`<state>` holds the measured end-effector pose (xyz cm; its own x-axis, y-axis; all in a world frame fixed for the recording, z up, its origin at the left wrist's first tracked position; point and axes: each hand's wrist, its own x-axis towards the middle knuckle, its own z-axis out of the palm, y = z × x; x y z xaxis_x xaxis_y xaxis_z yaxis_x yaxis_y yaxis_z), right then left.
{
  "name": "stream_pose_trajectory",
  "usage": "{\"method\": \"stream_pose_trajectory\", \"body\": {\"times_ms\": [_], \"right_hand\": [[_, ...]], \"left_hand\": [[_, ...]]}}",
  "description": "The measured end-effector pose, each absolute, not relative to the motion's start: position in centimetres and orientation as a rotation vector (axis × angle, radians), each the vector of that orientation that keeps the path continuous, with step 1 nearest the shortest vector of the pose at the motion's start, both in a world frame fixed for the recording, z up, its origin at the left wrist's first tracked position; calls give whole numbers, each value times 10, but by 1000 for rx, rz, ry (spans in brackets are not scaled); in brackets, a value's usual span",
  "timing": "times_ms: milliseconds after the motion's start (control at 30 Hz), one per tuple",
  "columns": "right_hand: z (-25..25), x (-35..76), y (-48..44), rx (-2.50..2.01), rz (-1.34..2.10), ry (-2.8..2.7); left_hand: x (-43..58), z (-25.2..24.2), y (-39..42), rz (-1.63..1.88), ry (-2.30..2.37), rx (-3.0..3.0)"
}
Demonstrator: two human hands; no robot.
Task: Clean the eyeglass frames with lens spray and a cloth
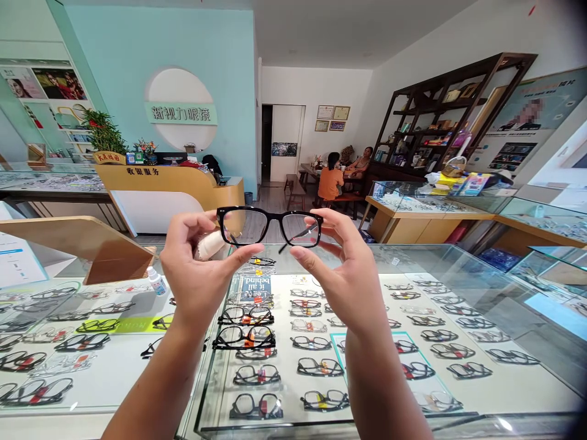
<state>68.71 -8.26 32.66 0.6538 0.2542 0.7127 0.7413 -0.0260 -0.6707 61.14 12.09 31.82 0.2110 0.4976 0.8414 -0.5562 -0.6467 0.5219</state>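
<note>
Counter [288, 391] glass-topped, spectacles [321, 366] in rows; turquoise wall [119, 67] beyond; both hands [195, 260] [342, 269] grasping black glasses [274, 217].

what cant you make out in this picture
All in the head view:
- White thing in the left hand: partly covered by the hand, full shape hidden.
- Held glasses: their side arms are partly hidden by frame and hands.
- Display glasses: partly behind the right forearm.
- Bottle: label too small to read.
- White sheet: cut off by the left edge.
</note>
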Motion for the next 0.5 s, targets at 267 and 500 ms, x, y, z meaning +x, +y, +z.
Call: {"method": "stream_pose_trajectory", "body": {"times_ms": [267, 500], "right_hand": [[324, 689, -80, -1557, -777, -912], [324, 690, -79, -1509, -1007, -1007]], "left_hand": [[612, 320, 127, 1568, -145, 1720], [613, 320, 131, 1611, -151, 1846]]}}
